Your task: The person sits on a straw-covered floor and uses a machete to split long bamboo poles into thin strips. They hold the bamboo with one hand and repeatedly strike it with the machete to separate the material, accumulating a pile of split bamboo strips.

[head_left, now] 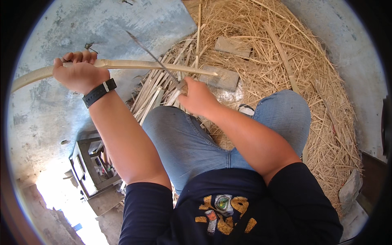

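- I am watching the left hand (80,73) gripping a long pale bamboo strip (134,64), fingers wrapped tight round it and knuckles turned up.
- The strip is running across the upper left of the view, bending down past the left hand toward the rim and ending in a thin tip near a grey block (222,78).
- The right hand (197,97) is closing round the handle of a knife (153,55), and the thin dark blade is pointing up and to the left, crossing the strip from below.
- I cannot tell whether the blade is touching the strip where they cross.
- A black watch (99,92) is sitting on the left wrist.
- The person is sitting with knees in blue jeans (183,139) spread apart, both forearms reaching forward over them.
- A bundle of split slats (153,92) is lying just beyond the left knee, under the strip.
- A wide heap of straw (302,57) is covering the ground ahead and to the right, with a second flat block (233,46) resting in it.
- A small wooden stool (87,167) is standing on the concrete floor (81,24) at the lower left.
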Available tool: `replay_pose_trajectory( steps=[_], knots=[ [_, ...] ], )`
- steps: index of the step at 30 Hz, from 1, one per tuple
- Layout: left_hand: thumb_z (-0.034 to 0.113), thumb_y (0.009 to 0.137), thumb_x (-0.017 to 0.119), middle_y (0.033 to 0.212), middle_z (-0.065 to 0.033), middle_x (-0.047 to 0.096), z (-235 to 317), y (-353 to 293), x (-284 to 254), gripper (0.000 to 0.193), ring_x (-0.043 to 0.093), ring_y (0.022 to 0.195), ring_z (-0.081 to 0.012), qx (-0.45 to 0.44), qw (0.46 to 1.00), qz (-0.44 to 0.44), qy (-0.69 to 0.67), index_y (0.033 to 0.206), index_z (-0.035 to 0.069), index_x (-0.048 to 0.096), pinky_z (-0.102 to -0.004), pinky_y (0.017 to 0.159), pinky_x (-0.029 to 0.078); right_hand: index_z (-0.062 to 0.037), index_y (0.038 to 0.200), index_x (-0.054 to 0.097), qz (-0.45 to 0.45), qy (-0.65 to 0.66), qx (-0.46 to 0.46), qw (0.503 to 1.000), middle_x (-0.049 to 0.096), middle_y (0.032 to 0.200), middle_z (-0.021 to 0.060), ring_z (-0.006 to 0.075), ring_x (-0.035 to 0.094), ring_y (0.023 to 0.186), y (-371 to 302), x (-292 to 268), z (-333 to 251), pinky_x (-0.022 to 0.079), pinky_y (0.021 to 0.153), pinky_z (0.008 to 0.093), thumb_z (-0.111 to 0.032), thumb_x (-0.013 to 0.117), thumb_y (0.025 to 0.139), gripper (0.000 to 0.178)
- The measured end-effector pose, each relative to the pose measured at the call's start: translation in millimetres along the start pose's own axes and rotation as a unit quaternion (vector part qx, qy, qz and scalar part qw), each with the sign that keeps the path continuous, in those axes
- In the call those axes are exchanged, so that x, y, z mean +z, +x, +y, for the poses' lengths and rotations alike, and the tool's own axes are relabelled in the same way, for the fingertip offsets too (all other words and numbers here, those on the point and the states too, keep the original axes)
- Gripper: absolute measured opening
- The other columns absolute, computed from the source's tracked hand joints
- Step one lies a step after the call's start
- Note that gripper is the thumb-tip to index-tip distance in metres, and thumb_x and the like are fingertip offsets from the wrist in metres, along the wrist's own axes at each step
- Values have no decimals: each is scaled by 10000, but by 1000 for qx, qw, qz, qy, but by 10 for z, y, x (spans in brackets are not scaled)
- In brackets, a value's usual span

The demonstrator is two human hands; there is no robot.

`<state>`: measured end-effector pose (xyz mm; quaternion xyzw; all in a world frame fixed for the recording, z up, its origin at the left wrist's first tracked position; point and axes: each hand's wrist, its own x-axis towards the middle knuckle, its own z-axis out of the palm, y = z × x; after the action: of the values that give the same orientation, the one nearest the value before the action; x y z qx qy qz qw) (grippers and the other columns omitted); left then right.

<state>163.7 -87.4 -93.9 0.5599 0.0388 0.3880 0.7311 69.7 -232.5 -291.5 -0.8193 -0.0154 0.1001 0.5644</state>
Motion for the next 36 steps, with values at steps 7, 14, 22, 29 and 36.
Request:
replay_pose_trajectory(
  steps=[7, 14, 22, 29, 36],
  knots=[
    [394, 918, 343, 613, -7, 289, 0, 67, -120, 331, 261, 550, -147, -24, 999, -2, -24, 731, 123, 371, -309, 555, 253, 62, 1109, 549, -16, 6, 115, 993, 659, 925, 251, 353, 668, 864, 183, 41, 429, 526, 782, 427, -174, 622, 784, 409],
    [387, 922, 337, 619, -9, 293, 7, 40, -68, 326, 267, 551, -146, -28, 1000, 4, -12, 735, 122, 374, -312, 550, 260, 10, 1089, 572, -24, 31, 26, 999, 658, 952, 220, 358, 663, 879, 6, 84, 110, 522, 790, 450, -164, 615, 782, 355],
    [359, 934, 350, 647, -14, 312, -18, 63, 65, 309, 268, 571, -149, -3, 1000, -23, -3, 749, 115, 382, -320, 590, 284, 62, 1099, 585, -22, 42, 131, 990, 657, 1012, 250, 363, 651, 948, 128, -71, 288, 512, 854, 422, -182, 622, 764, 416],
    [323, 928, 381, 646, -15, 305, -48, 29, 113, 272, 271, 569, -151, 19, 999, -48, 17, 759, 109, 377, -324, 592, 296, 36, 1122, 580, -1, 56, 48, 997, 656, 938, 206, 318, 663, 812, 115, -28, 235, 527, 759, 409, -177, 619, 787, 399],
    [278, 927, 448, 623, -5, 306, -34, 84, 14, 247, 279, 544, -153, 3, 1000, -23, -17, 776, 93, 388, -322, 573, 315, 56, 1129, 564, -10, 40, 140, 989, 647, 1054, 257, 365, 648, 975, 146, 18, 427, 518, 856, 423, -169, 591, 796, 403]
  ],
)
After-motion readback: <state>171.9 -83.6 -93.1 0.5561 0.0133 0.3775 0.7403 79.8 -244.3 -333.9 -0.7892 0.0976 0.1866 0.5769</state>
